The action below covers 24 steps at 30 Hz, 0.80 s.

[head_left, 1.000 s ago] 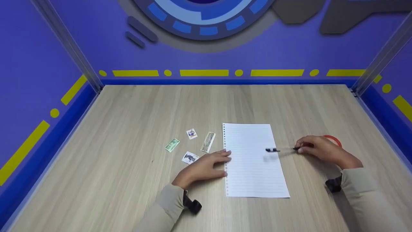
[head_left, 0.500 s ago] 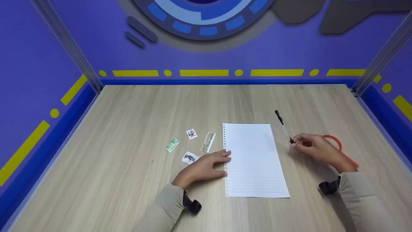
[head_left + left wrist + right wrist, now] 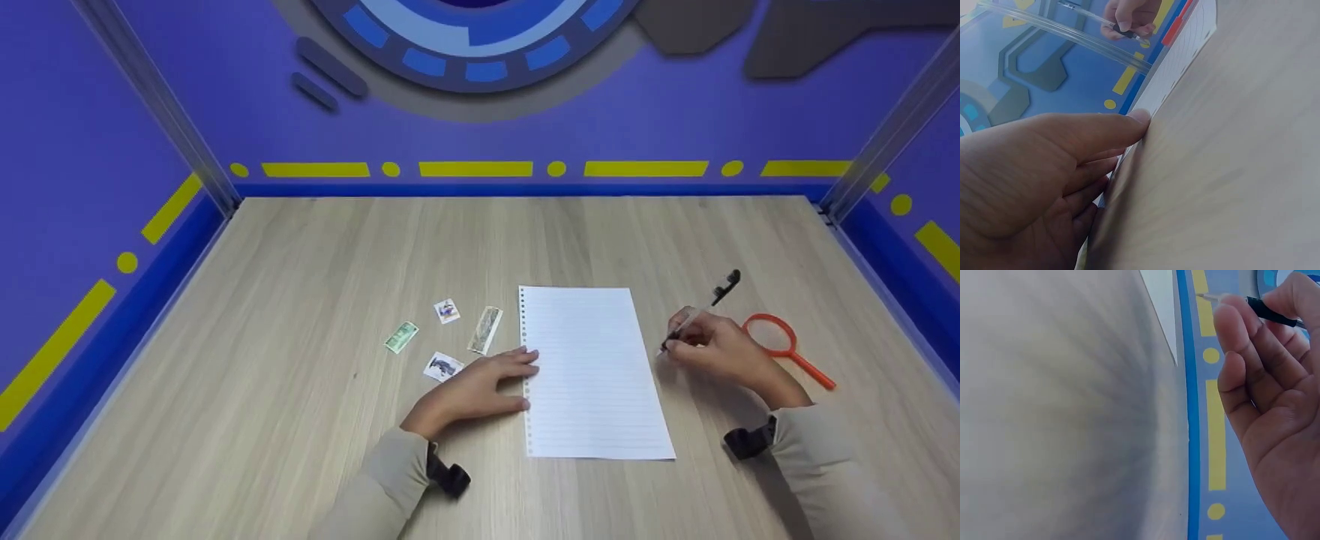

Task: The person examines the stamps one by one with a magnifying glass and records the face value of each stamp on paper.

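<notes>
My left hand point(image 3: 476, 390) lies with spread, fairly straight fingers on the punched left margin of a lined sheet of paper point(image 3: 589, 397). In the left wrist view its thumb point(image 3: 1112, 132) rests at the paper's edge. Just right of the sheet, my right hand point(image 3: 716, 349) holds a pen point(image 3: 701, 311) with a clear barrel and black grip. The tip points down and left, the black clip end up and right. The right wrist view shows the pen's black grip point(image 3: 1272, 312) pinched between thumb and fingers, its bare tip sticking out.
An orange magnifying glass point(image 3: 811, 370) lies right of my right hand. Several stamps lie left of the paper: a green one point(image 3: 402, 337), a small one point(image 3: 446, 311), a long one point(image 3: 486, 330) and one point(image 3: 442, 367) by my left hand. Blue-purple panels point(image 3: 480, 142) enclose the table.
The pen has swung round in my right hand, from pointing its clip end left, then upward, to a writing hold. That hand moved slightly left, uncovering the magnifying glass. My left hand stayed put.
</notes>
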Tool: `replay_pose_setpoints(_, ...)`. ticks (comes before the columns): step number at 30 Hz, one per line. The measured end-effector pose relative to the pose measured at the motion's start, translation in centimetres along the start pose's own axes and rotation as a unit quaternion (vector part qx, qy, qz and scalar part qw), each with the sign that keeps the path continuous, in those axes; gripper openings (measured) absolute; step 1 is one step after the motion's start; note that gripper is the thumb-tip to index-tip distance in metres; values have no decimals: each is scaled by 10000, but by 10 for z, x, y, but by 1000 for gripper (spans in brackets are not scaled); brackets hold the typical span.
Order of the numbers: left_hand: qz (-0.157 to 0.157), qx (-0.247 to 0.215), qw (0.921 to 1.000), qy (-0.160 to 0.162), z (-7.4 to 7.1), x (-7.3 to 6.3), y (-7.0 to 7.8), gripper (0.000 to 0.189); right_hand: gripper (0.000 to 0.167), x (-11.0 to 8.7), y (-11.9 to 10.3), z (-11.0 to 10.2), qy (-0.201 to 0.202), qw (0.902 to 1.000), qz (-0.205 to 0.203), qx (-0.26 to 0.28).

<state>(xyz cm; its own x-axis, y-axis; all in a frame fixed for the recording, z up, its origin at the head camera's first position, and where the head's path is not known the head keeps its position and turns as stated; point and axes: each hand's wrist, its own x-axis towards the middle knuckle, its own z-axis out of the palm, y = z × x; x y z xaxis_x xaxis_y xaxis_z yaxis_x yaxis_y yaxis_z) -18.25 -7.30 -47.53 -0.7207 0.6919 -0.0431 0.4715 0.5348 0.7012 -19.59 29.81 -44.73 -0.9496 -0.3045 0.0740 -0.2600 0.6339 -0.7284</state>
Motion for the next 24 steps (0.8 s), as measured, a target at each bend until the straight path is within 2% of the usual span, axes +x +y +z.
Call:
replay_pose_setpoints(6, 119, 74, 9999, -9, 0, 2, -1, 50, 11, 1, -7, 8, -316, 9982, 107, 501)
replay_pose_setpoints(12, 137, 53, 9999, 22, 0, 1, -1, 50, 9, 3, -11, 13, -407, 9958, -108, 809)
replay_pose_setpoints(15, 134, 51, 9999, 26, 0, 1, 0, 51, 10, 4, -12, 16, -463, 9942, -73, 966)
replay_pose_setpoints(19, 94, 77, 9999, 15, 0, 1, 1, 51, 13, 7, -15, 22, -428, 9927, 39, 1123)
replay_pose_setpoints(24, 83, 71, 9999, 16, 0, 0, 1, 52, 16, 11, -21, 32, -316, 9941, 20, 1039)
